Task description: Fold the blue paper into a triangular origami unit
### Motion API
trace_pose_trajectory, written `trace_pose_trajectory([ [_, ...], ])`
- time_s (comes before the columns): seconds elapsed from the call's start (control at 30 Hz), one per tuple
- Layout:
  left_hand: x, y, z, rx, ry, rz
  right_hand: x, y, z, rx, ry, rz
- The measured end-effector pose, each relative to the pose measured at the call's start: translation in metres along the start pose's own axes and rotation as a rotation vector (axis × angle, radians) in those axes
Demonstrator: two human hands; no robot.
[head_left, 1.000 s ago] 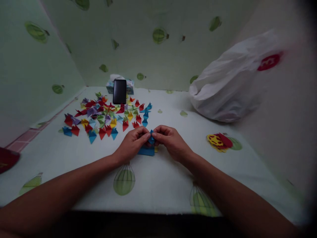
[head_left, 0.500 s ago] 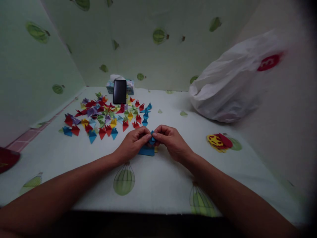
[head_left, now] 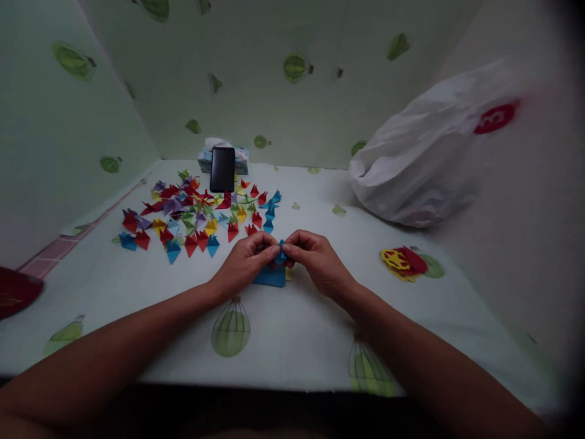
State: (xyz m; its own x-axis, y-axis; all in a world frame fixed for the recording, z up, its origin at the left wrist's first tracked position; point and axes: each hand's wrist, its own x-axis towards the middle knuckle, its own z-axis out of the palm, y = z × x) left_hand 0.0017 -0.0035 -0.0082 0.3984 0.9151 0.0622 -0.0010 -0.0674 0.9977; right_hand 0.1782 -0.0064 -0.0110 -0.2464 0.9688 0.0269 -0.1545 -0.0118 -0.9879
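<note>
My left hand (head_left: 244,263) and my right hand (head_left: 316,260) meet at the middle of the table, both pinching a small folded blue paper piece (head_left: 280,252) between fingertips. Just under the hands lies a flat stack of blue paper (head_left: 271,278) with a sliver of yellow at its right edge. Behind and to the left spreads a pile of folded paper triangles (head_left: 196,213) in red, blue, yellow, purple and green.
A black phone (head_left: 222,169) leans upright against a tissue box (head_left: 240,158) at the back. A white plastic bag (head_left: 420,164) lies at the right. A red and yellow paper shape (head_left: 404,262) rests at the right. A red object (head_left: 16,291) shows at the left edge.
The hands stay together on the blue piece, with only small finger shifts. The view has tilted slightly.
</note>
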Motion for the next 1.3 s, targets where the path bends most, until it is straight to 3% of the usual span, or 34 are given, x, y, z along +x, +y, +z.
trace_pose_trajectory([
  [0.13,0.0004,-0.0005,0.0011,-0.011,0.028,-0.024,0.0002,0.0026,-0.0005,-0.035,0.029,-0.012],
  [0.47,0.0006,0.0042,0.0017,-0.1,0.028,-0.137,-0.0017,-0.0014,-0.0012,0.06,-0.047,0.024],
  [0.7,0.0021,0.0006,-0.0001,-0.139,-0.002,-0.124,-0.0007,-0.0032,-0.0008,0.067,-0.042,0.037],
  [1.0,0.0017,0.0012,-0.0021,-0.023,-0.033,-0.093,-0.0014,-0.002,0.0001,0.014,-0.013,0.002],
  [1.3,0.0033,-0.0003,-0.0017,-0.109,-0.03,-0.13,-0.0002,-0.0015,-0.0027,0.108,-0.073,0.043],
])
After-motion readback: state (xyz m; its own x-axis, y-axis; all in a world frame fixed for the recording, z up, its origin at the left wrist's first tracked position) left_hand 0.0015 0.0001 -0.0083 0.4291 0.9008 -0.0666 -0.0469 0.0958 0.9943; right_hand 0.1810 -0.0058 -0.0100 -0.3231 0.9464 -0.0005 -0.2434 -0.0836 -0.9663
